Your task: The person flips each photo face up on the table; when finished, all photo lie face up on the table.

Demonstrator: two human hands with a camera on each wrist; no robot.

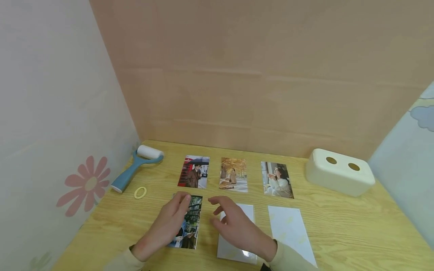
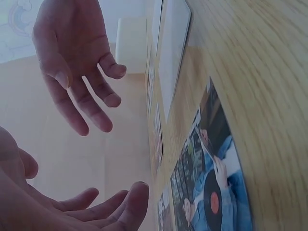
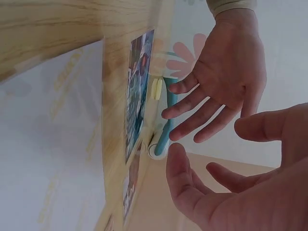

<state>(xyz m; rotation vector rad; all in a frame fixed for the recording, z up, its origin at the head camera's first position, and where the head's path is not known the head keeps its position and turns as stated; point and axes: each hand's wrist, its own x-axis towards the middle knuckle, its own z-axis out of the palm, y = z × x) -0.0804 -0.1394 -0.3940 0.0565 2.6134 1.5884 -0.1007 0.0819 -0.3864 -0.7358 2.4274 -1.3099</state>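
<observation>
My left hand (image 1: 169,218) and my right hand (image 1: 237,227) hang above the yellowish wood-grained surface (image 1: 349,226), palms facing each other, fingers loosely bent and parted, holding nothing. Below my left lies a glossy rectangular photo print (image 1: 191,229), dark green and blue; below my right, a flat white rectangular panel (image 1: 235,251). Farther are a blue Y-shaped roller (image 1: 130,174) with white cylindrical head, and a smooth, rounded cream box (image 1: 339,174) with two round holes.

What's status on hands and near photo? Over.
Left hand empty, above near photo. Right hand empty, above left white sheet. Head view: left hand hides part of photo.
</observation>
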